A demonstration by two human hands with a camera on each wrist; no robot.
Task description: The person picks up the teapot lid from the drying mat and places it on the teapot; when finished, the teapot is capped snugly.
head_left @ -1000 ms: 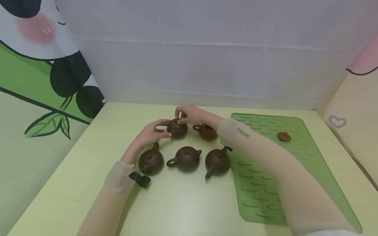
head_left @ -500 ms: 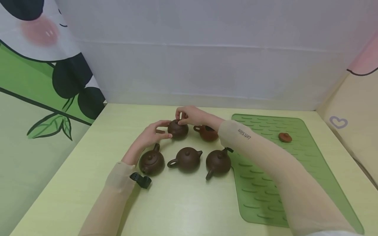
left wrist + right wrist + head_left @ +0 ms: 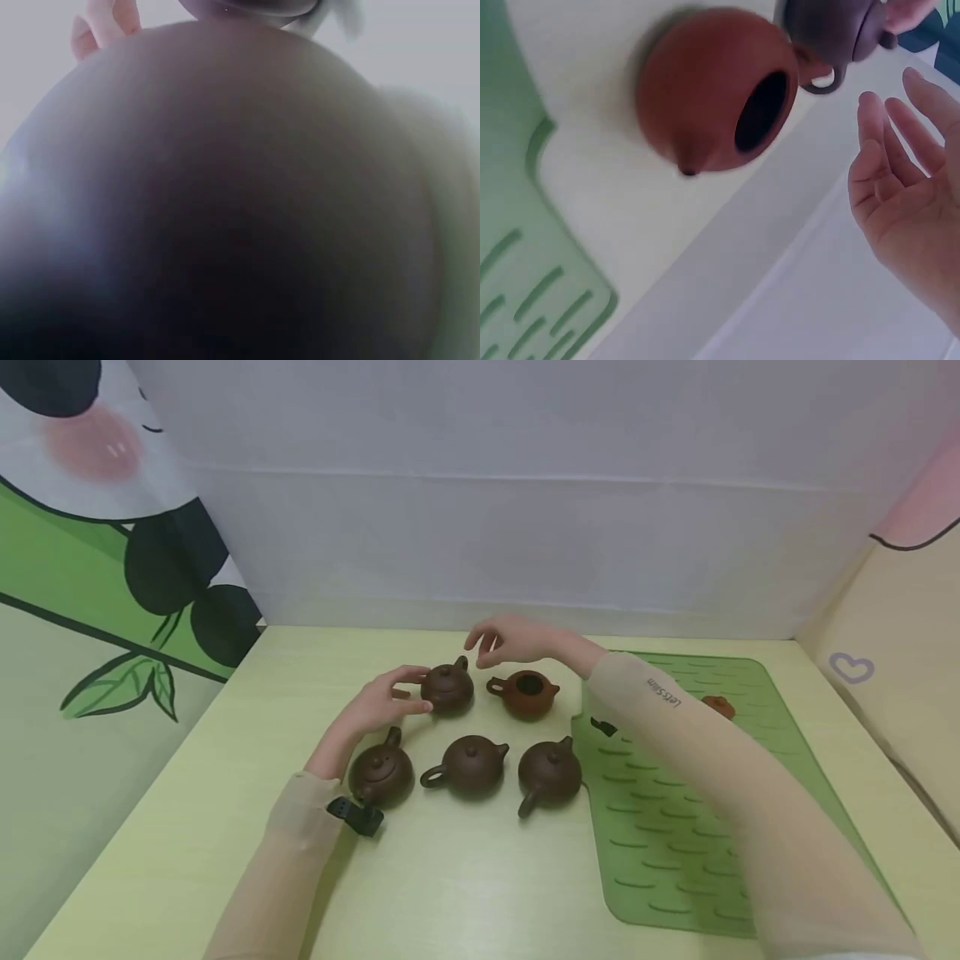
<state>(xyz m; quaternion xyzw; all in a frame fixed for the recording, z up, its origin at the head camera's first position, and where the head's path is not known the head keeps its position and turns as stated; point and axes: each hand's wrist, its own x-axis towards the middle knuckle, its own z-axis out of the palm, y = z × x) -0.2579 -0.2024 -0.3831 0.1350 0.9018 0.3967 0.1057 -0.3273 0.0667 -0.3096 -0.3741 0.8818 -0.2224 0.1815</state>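
Note:
At the back left of the group, a dark brown teapot (image 3: pixel 447 690) stands upright with its lid on, its handle pointing to the back. My left hand (image 3: pixel 377 702) holds this teapot's left side between thumb and fingers. Relaxed and spread, my right hand (image 3: pixel 517 640) hovers behind and above a reddish-brown teapot (image 3: pixel 529 693), with nothing in its fingers. This reddish teapot has no lid, and its dark opening shows in the right wrist view. A big brown teapot belly (image 3: pixel 232 187) fills most of the left wrist view and hides much of the left hand.
Three more lidded brown teapots stand in front: one by the left wrist (image 3: pixel 382 775), a middle teapot (image 3: pixel 474 766) and a right-hand teapot (image 3: pixel 551 772). A green ridged mat (image 3: pixel 660 860) covers the right side, with a reddish-brown lid (image 3: pixel 718 706) partly behind the right sleeve.
My right hand has let go of the lid knob of the back-left teapot and moved up and to the right, uncovering the reddish teapot. My left hand has stayed in place.

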